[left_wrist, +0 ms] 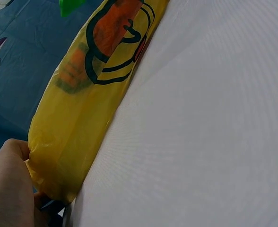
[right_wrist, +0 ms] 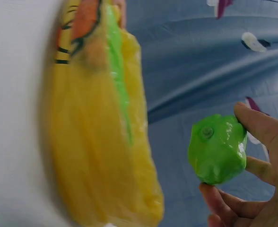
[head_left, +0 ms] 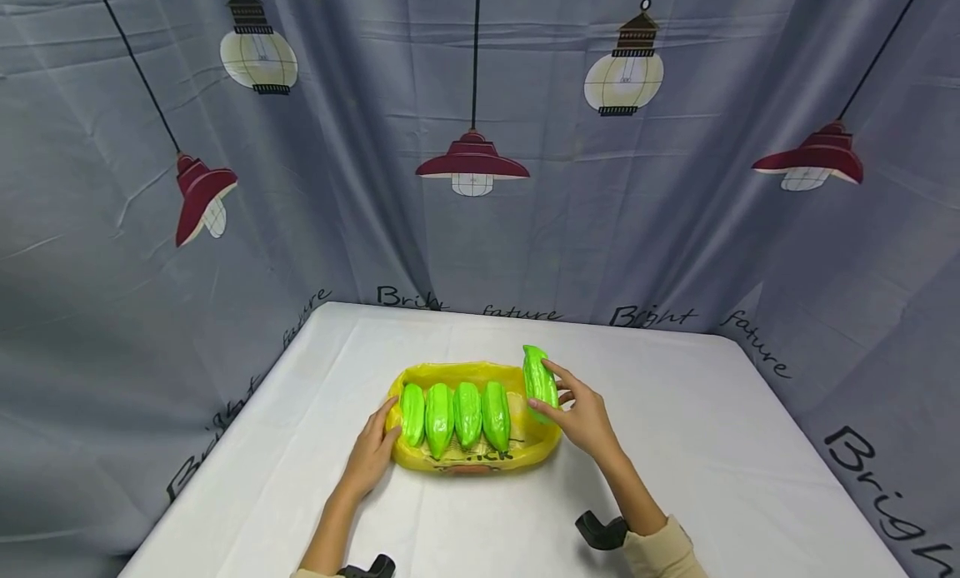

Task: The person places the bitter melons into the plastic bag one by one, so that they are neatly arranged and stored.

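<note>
A basket wrapped in yellow printed plastic (head_left: 534, 455) sits on the white table, with several glossy green bitter melons (head_left: 468, 416) side by side in its left and middle part. My left hand (head_left: 369, 453) grips the basket's left end; in the left wrist view, the thumb of that hand (left_wrist: 11, 175) lies against the yellow plastic. Above the basket's right end, my right hand (head_left: 585, 416) pinches another bitter melon (head_left: 538, 382) between thumb and fingers. Seen end-on in the right wrist view, this bitter melon (right_wrist: 217, 149) is apart from the basket (right_wrist: 101, 142).
White cloth covers the table (head_left: 720, 445) on all sides of the basket. A grey-blue curtain (head_left: 555, 245) with printed lamps and lettering hangs behind and at both sides. A black strap mount (head_left: 600, 530) is on the right wrist.
</note>
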The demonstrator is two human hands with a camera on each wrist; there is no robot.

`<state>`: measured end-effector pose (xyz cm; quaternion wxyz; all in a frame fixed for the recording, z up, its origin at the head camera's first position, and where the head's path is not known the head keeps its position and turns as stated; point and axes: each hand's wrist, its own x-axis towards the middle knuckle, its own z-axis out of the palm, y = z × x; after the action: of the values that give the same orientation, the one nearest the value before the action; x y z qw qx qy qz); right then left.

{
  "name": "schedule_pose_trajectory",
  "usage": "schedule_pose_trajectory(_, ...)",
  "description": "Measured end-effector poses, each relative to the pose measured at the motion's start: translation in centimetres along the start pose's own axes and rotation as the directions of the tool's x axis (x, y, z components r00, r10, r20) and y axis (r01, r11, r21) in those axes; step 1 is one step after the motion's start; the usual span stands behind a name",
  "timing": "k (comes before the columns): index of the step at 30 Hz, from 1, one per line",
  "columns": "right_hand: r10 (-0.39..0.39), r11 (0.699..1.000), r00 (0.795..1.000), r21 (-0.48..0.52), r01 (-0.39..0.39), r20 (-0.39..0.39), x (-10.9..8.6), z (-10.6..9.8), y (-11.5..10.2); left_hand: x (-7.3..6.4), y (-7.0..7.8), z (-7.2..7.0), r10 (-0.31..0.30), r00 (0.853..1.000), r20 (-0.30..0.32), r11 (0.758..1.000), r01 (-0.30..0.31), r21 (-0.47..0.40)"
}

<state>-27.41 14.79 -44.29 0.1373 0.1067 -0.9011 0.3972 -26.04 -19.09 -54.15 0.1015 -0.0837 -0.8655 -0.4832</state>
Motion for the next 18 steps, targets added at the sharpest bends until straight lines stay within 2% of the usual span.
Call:
schedule_pose_trajectory(12, 0.011, 0.994, 1.0, -0.112, -0.009, 0.014, -0.5, 2.9, 1.3, 0.0, -0.2, 0.1, 0.017, 1.0, -0.01, 1.0, -0.017, 0.0)
schedule_pose_trajectory(18, 0.01, 0.982, 1.0, -0.187, -0.013, -0.019, -0.6, 3.9, 1.7, 0.0, -0.2, 0.1, 0.012, 1.0, -0.011, 1.0, -0.012, -0.009)
